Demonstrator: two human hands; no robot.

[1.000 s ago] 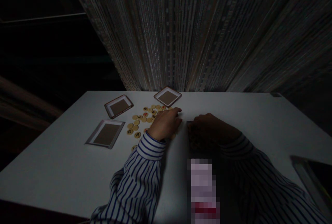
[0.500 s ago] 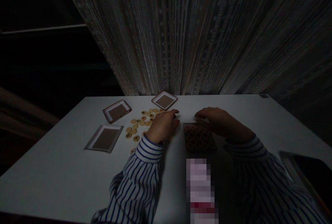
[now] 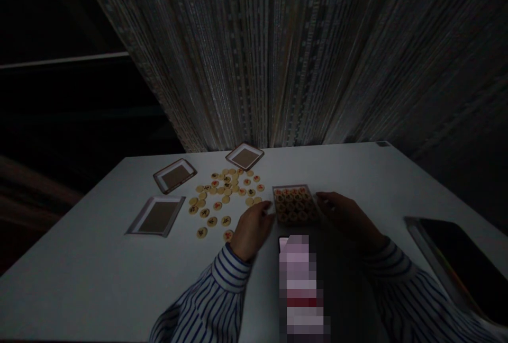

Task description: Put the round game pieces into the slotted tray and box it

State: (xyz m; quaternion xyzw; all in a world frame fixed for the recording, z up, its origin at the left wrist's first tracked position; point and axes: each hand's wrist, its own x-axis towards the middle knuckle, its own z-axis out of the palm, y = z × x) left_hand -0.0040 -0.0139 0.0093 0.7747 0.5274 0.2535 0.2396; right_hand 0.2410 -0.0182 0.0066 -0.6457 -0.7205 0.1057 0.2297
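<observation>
A small tray [image 3: 273,197] holds rows of round Chinese chess pieces [image 3: 296,205], the far row with red characters. My left hand [image 3: 252,229] is just left of this tray, thumb and fingers apart and slightly curled, nothing visible in it. My right hand [image 3: 343,216] is at the tray's right edge, fingers stretched toward its far right corner. Whether either hand touches the tray is hard to tell in the dim light. Left of the tray, many loose chess pieces [image 3: 226,192] are scattered, some face up in red or black, others blank side up.
Three shallow box parts lie at the left and back: a brown-rimmed one [image 3: 174,175], another brown-rimmed one [image 3: 245,156] and a pale one [image 3: 156,216]. A phone with a blurred screen [image 3: 299,285] lies nearest me. A dark flat object [image 3: 456,258] is at right. A curtain [image 3: 254,68] hangs behind the white table [image 3: 79,258].
Both hands have come back toward me and down to the sides of the tray. More loose pieces show where my left hand was. The view has shifted slightly.
</observation>
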